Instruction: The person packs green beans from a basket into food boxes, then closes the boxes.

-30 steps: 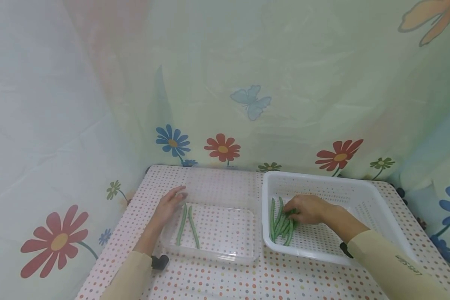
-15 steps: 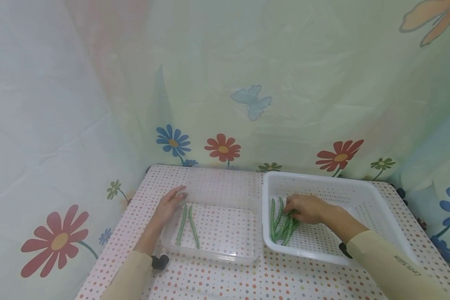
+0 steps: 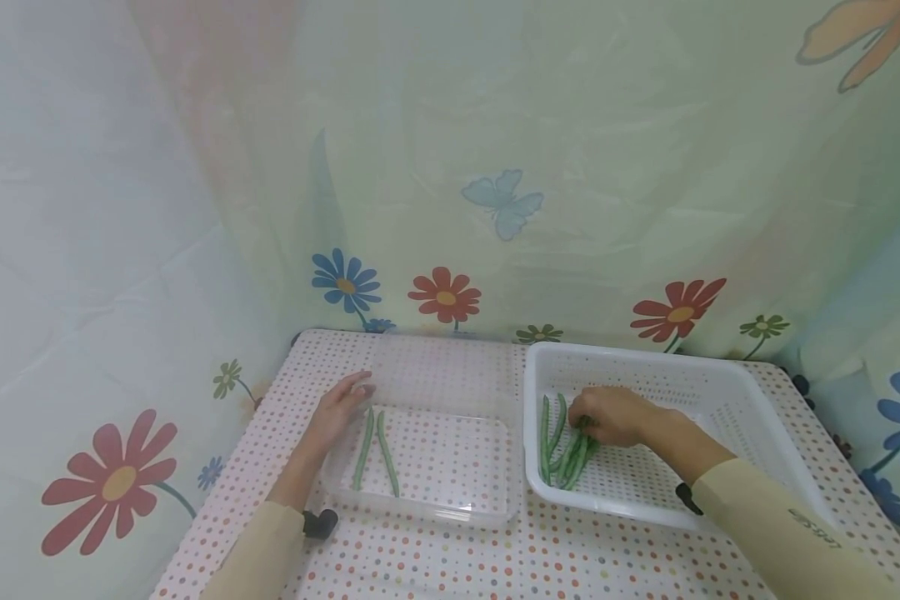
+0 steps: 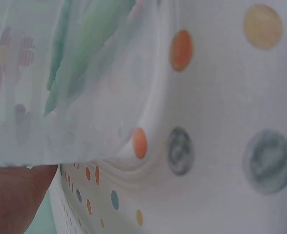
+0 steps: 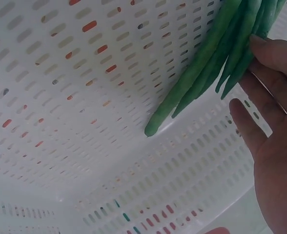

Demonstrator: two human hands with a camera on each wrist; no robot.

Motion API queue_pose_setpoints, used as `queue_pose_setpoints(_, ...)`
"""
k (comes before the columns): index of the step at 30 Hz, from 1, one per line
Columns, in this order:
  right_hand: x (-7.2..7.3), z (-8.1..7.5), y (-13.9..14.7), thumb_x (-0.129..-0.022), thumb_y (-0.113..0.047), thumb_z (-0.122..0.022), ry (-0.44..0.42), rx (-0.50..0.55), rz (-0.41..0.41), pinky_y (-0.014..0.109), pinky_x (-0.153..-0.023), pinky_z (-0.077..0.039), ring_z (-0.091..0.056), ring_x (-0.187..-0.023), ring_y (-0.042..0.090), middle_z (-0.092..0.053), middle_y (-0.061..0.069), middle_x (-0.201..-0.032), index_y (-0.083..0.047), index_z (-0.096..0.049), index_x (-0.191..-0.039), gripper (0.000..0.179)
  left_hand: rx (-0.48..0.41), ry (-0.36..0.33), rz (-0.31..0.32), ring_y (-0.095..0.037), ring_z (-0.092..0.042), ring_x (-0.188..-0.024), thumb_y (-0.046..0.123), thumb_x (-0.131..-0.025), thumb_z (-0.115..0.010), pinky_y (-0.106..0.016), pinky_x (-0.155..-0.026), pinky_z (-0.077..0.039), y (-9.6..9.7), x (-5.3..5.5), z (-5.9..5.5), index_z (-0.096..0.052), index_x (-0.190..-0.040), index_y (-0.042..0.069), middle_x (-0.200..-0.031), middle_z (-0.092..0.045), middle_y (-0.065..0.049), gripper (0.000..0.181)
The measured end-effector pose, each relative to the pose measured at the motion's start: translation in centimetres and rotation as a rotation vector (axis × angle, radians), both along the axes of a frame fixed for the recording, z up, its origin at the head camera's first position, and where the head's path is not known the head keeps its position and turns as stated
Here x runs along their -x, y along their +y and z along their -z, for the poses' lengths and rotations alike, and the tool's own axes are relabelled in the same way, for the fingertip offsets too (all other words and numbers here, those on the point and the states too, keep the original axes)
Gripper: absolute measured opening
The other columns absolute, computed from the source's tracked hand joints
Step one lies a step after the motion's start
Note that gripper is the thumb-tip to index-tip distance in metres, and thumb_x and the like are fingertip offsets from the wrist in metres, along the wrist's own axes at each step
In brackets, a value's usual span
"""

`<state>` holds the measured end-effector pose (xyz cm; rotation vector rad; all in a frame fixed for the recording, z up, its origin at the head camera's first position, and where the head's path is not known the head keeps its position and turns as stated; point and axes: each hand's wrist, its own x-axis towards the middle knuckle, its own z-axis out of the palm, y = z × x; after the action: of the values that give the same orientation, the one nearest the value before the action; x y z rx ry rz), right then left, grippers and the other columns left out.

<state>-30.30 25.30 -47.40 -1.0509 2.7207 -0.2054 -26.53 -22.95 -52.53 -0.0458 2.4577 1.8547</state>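
Note:
My left hand point(image 3: 335, 414) rests at the left side of a clear plastic container point(image 3: 450, 515), its fingers fairly straight near the back corner. Two green beans point(image 3: 387, 454) lie apart inside that container. Over in the white perforated basket point(image 3: 615, 508), my right hand point(image 3: 617, 417) pinches several green beans point(image 5: 190, 80) between thumb and fingers at the left end. More green beans point(image 3: 545, 442) lie along the basket's left wall. The left wrist view shows the container wall close up, with blurred beans point(image 4: 92, 44) behind it and part of the hand point(image 4: 16, 200) below.
The container's clear lid point(image 3: 442, 375) stands open behind it. A dotted cloth point(image 3: 420, 562) covers the table. Close behind the table hangs a curtain point(image 3: 585, 208) printed with flowers and butterflies. Basket and container stand side by side with a narrow gap.
The beans under my right hand have shifted and been drawn together into a closer bunch, while the hand itself has barely moved. My left hand stays in place.

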Motion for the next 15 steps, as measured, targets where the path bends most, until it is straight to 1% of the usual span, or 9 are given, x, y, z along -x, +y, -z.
queue_pose_setpoints(2,-0.02,-0.1,-0.02,-0.09,-0.008,-0.079,-0.012,-0.006,0.013,0.045,-0.087,-0.063,-0.064,-0.085,0.007,-0.077,-0.008,-0.098,-0.019,-0.082,-0.103,0.017,0.0,0.002,0.001,-0.032,-0.044,-0.151,0.038,-0.112,-0.045,-0.055,-0.127,-0.03,0.0,-0.02,0.0,-0.049,-0.155,0.025,-0.158,-0.053,-0.009,0.045)
queue_pose_setpoints(6,-0.1,-0.18,0.04,-0.091,-0.007,-0.078,-0.006,-0.001,-0.001,0.045,-0.087,-0.063,-0.067,-0.089,0.01,-0.077,-0.007,-0.099,-0.02,-0.082,-0.104,0.019,0.013,-0.001,-0.001,-0.03,-0.044,-0.15,0.039,-0.112,-0.044,-0.054,-0.127,-0.031,-0.06,0.07,0.12,-0.049,-0.154,0.028,-0.157,-0.054,-0.006,0.044)
queue_pose_setpoints(10,-0.14,-0.09,0.1,-0.089,-0.008,-0.08,0.034,0.007,-0.052,0.043,-0.084,-0.063,-0.069,-0.091,0.01,-0.077,-0.008,-0.099,-0.02,-0.084,-0.105,0.02,0.023,-0.008,-0.008,-0.028,-0.046,-0.15,0.04,-0.111,-0.044,-0.053,-0.126,-0.033,-0.12,0.16,0.25,-0.05,-0.152,0.031,-0.155,-0.056,-0.003,0.043)
queue_pose_setpoints(14,0.0,-0.01,0.11,-0.088,-0.01,-0.082,0.048,0.003,-0.081,0.04,-0.08,-0.063,-0.065,-0.085,0.006,-0.076,-0.01,-0.096,-0.02,-0.084,-0.103,0.018,0.024,-0.017,-0.018,-0.025,-0.047,-0.149,0.04,-0.111,-0.044,-0.051,-0.126,-0.035,-0.15,0.15,0.24,-0.052,-0.151,0.033,-0.154,-0.057,-0.001,0.041)
queue_pose_setpoints(15,0.07,-0.02,0.09,-0.088,-0.01,-0.082,0.049,0.004,-0.082,0.04,-0.081,-0.063,-0.064,-0.085,0.005,-0.076,-0.01,-0.096,-0.02,-0.084,-0.102,0.017,0.026,-0.013,-0.013,-0.026,-0.047,-0.149,0.04,-0.112,-0.044,-0.052,-0.125,-0.035,-0.16,0.14,0.23,-0.051,-0.152,0.032,-0.155,-0.056,-0.002,0.041)
